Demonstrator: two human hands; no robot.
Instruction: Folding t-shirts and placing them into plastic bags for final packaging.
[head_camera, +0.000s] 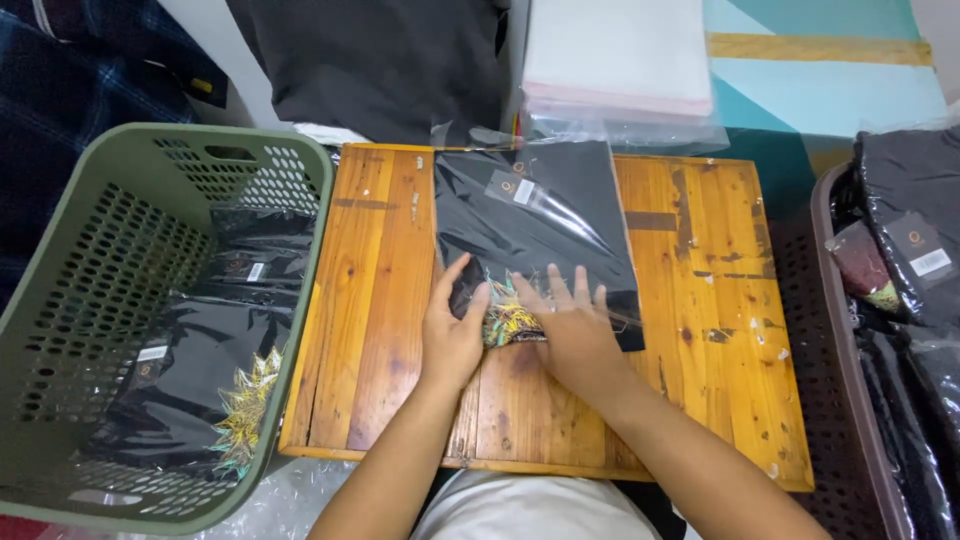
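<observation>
A black folded garment in a clear plastic bag (535, 215) lies on the wooden board (380, 330), with a multicoloured print showing at its near edge. My left hand (452, 335) presses on the bag's near left corner, fingers spread. My right hand (570, 325) lies flat on the bag's near edge beside it, fingers apart. Both hands rest on the bag without gripping it.
A green perforated basket (110, 270) at the left holds bagged black garments (200, 370). A dark basket (835, 330) at the right holds more bagged garments (915, 230). A stack of clear and pink plastic bags (620, 55) lies beyond the board. Dark cloth (380, 60) hangs behind.
</observation>
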